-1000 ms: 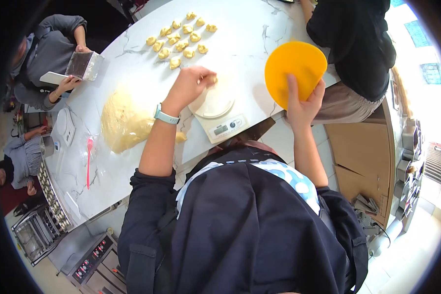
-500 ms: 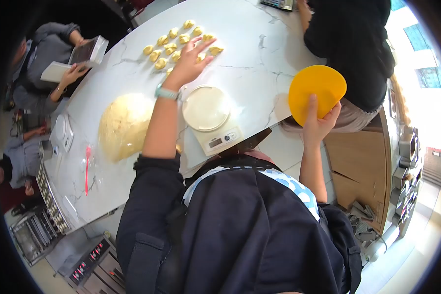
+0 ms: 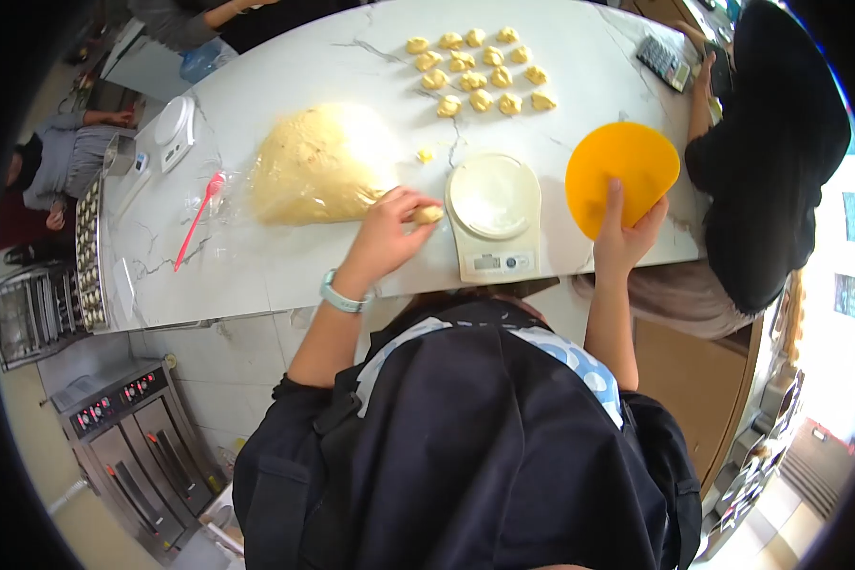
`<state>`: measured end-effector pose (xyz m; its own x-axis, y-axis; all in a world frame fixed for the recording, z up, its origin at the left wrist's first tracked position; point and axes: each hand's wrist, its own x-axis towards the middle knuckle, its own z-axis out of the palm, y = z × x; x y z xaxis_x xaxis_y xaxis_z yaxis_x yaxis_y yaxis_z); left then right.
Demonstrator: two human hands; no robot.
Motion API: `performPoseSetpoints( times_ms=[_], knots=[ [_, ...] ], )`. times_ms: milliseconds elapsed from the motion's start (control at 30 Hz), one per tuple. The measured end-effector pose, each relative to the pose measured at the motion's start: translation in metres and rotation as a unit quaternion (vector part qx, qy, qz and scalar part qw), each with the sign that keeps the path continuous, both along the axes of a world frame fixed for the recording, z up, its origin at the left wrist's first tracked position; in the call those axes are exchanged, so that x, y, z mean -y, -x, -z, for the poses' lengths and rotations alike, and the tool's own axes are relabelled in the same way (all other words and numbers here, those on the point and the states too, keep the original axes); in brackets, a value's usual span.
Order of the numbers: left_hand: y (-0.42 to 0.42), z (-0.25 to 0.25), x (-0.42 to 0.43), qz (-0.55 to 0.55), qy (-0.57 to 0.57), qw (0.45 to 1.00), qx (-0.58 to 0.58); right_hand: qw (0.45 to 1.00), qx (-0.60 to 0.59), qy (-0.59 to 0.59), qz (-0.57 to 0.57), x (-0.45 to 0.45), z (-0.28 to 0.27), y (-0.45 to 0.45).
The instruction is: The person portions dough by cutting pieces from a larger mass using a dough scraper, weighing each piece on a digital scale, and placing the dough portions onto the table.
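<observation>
A small dough piece (image 3: 428,215) is pinched in the fingers of my left hand (image 3: 388,239), between the big dough mass (image 3: 318,157) and the white kitchen scale (image 3: 492,198). The mass sits under clear plastic film. Nothing lies on the scale's pan. My right hand (image 3: 627,237) grips a yellow, rounded dough scraper (image 3: 620,166), raised at the right of the scale. Several dough lumps (image 3: 472,82) stand in loose rows beyond the scale. A tiny dough scrap (image 3: 425,155) lies on the marble-patterned table (image 3: 285,271).
A pink spatula (image 3: 199,220) and a second scale (image 3: 173,131) lie on the left side of the table. A tray (image 3: 90,256) borders the left end. At the right are a calculator (image 3: 663,63) and a person in black (image 3: 769,161). Other people stand at the far left.
My left hand has moved from the dough lumps back beside the big dough mass and now holds a small piece. The view has turned left. My right hand still holds the scraper.
</observation>
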<state>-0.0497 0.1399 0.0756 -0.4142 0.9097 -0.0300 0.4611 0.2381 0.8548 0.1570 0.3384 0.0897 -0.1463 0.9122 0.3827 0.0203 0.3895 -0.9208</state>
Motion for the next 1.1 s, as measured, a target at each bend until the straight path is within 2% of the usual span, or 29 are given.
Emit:
performPoseSetpoints(
  times_ms=[33,100,200,300,367,433,500,600,700,833,900,967,1000,1033,1067,1100],
  knots=[
    [-0.008,-0.009,-0.015,-0.032,-0.067,0.997,0.027,1.000,0.002,-0.002,0.009,0.001,-0.001,0.004],
    [-0.017,-0.012,-0.042,-0.022,-0.119,0.985,-0.122,1.000,-0.014,0.006,-0.010,-0.001,0.000,0.007],
    [-0.033,0.009,-0.062,0.022,-0.132,0.986,-0.100,1.000,-0.018,-0.009,-0.015,-0.004,-0.002,0.005],
    [-0.036,0.008,-0.046,-0.036,-0.169,0.984,0.043,1.000,-0.013,-0.025,0.002,-0.010,-0.005,-0.001],
    [-0.023,0.030,-0.021,-0.164,-0.192,0.961,0.113,0.999,0.010,-0.022,0.021,-0.013,-0.007,-0.006],
    [-0.003,0.055,0.012,-0.358,-0.275,0.863,0.227,0.998,0.022,-0.041,0.032,-0.018,-0.001,-0.007],
    [0.022,0.066,0.053,-0.500,-0.331,0.764,0.239,1.000,-0.008,-0.024,0.017,-0.009,-0.009,0.003],
    [0.049,0.060,0.090,-0.629,-0.360,0.621,0.298,1.000,-0.019,-0.020,-0.013,0.004,-0.013,0.018],
    [0.071,0.049,0.112,-0.568,-0.301,0.613,0.459,0.999,-0.005,-0.030,-0.039,0.016,-0.013,0.034],
    [0.104,0.045,0.132,-0.506,-0.258,0.706,0.424,0.995,0.003,-0.064,-0.076,0.034,-0.021,0.056],
    [0.128,0.033,0.138,-0.493,-0.226,0.744,0.390,0.990,-0.016,-0.023,-0.137,0.054,-0.036,0.072],
    [0.163,0.028,0.136,-0.422,-0.197,0.859,0.213,0.970,-0.005,0.025,-0.242,0.082,-0.042,0.091],
    [0.173,0.008,0.129,-0.383,-0.209,0.878,0.197,0.948,0.015,0.051,-0.314,0.097,-0.042,0.101],
    [0.178,-0.018,0.119,-0.344,-0.219,0.895,0.181,0.911,0.143,-0.014,-0.386,0.112,-0.043,0.111],
    [0.184,-0.035,0.111,-0.313,-0.224,0.911,0.148,0.850,0.267,-0.080,-0.448,0.126,-0.042,0.123],
    [0.187,-0.046,0.108,-0.282,-0.228,0.925,0.115,0.800,0.300,-0.170,-0.491,0.139,-0.037,0.141]
  ],
)
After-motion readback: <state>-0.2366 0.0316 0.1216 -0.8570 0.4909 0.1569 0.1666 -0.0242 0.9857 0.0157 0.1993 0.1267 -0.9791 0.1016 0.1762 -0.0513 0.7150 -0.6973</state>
